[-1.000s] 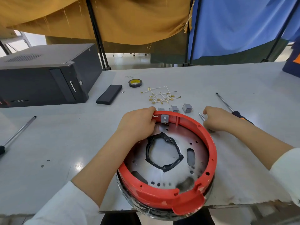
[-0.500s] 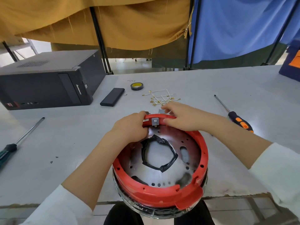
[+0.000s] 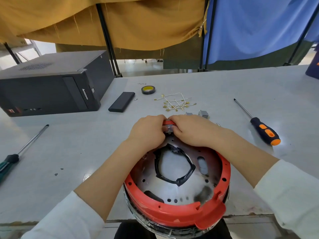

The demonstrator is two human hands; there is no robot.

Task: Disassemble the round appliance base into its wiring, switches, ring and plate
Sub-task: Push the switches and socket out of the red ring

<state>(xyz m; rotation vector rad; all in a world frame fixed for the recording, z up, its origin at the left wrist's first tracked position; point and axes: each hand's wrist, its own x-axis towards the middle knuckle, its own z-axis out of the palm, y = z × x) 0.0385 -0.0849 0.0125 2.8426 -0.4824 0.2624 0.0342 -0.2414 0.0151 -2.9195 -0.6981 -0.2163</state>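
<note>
The round appliance base lies at the table's near edge, with a red ring point(image 3: 174, 216) around a silver metal plate point(image 3: 189, 188) that has a black-taped centre hole. At the ring's far rim sits a small grey switch point(image 3: 168, 128). My left hand point(image 3: 146, 131) grips the rim just left of the switch. My right hand point(image 3: 191, 130) grips the rim on the switch's right, fingers curled over it and touching the switch. Loose white wiring point(image 3: 175, 103) with brass terminals lies beyond, and removed grey switches point(image 3: 203, 114) peek out behind my right hand.
An orange-and-black screwdriver point(image 3: 264, 131) lies to the right, a green-handled screwdriver point(image 3: 10, 161) at far left. A black computer case point(image 3: 51, 83), a black flat box point(image 3: 121, 101) and a tape roll point(image 3: 148, 89) stand farther back. Curtains hang behind the table.
My right hand came from the table beside the screwdriver to the ring's far rim, closing in against my left hand at the switch. The view shifted closer over the base.
</note>
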